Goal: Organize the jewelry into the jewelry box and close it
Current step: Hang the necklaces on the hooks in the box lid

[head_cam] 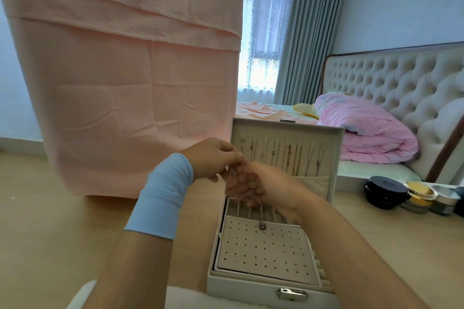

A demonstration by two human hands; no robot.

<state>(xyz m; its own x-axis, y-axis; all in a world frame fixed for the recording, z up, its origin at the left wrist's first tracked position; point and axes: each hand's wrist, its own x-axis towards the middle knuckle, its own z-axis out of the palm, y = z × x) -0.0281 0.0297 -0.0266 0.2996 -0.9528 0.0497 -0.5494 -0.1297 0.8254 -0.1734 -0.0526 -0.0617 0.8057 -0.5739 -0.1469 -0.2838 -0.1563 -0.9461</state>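
Note:
A pale grey jewelry box (251, 286) stands open on the wooden surface in front of me. Its raised lid (336, 148) holds several thin necklaces (288, 155) hanging in a row. Inside lie a perforated beige tray (266, 251) with one small silver piece (262, 225) at its far edge, and ring slots (241, 211) behind it. My left hand (213, 158), with a light blue sleeve at the wrist, pinches a finger of my right hand (253, 185) above the ring slots. The right hand's fingers are stretched out and blurred. Whether a ring sits there is hidden.
A metal latch (291, 295) is on the box's front wall. A pink cloth (125, 83) hangs over something tall at the left. Round jars (386, 193) stand at the right. Behind them is a bed with a pink duvet (371, 133).

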